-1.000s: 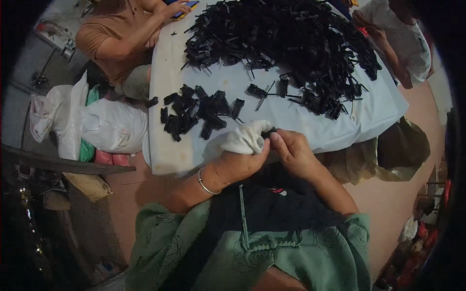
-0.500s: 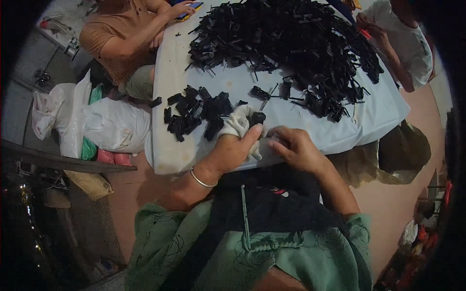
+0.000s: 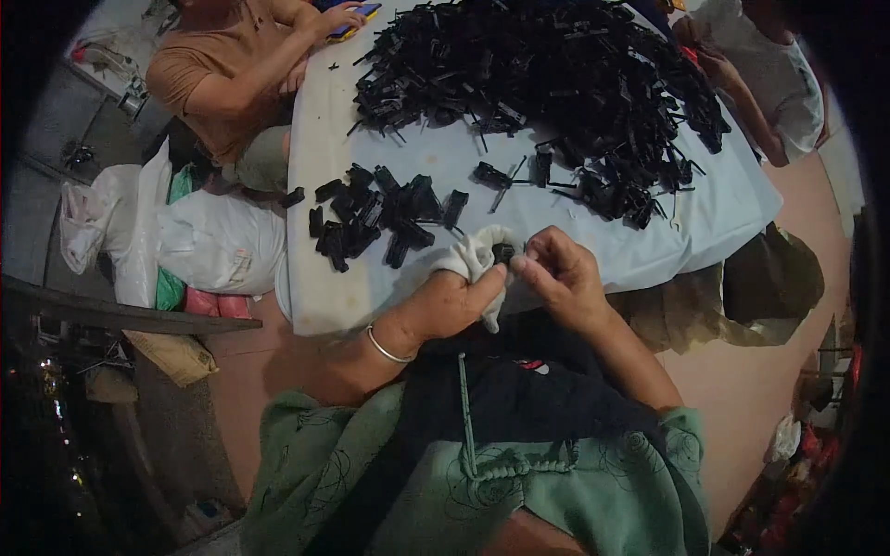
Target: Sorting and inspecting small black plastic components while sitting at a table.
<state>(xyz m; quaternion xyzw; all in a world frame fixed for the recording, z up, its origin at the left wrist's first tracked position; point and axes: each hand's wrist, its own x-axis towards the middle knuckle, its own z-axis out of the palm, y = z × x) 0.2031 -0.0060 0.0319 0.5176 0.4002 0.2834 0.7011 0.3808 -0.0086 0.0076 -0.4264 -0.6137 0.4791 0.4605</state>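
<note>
My left hand point(image 3: 448, 304) is closed on a small black plastic part point(image 3: 502, 252). White cloth point(image 3: 479, 250), which looks like a glove, wraps the fingers of that hand, and a loose end hangs below them. Close against the part's right side is my right hand point(image 3: 567, 280), thumb and forefinger pinched together; whatever is between them is too small to make out. Just beyond my left hand lies a small group of black plastic parts point(image 3: 371, 213). A part with a thin rod point(image 3: 501, 181) rests on the table farther off.
A large heap of black parts point(image 3: 528, 74) covers the far side of the cloth-covered table point(image 3: 320, 306). One person point(image 3: 218, 83) sits far left holding a phone point(image 3: 357, 20); another point(image 3: 769, 88) sits far right. White bags point(image 3: 222, 241) stand left, a brown sack point(image 3: 760, 296) right.
My right hand has risen and closed in on the black part at my left fingers. My left hand with the cloth has shifted slightly away from me, lower in the picture.
</note>
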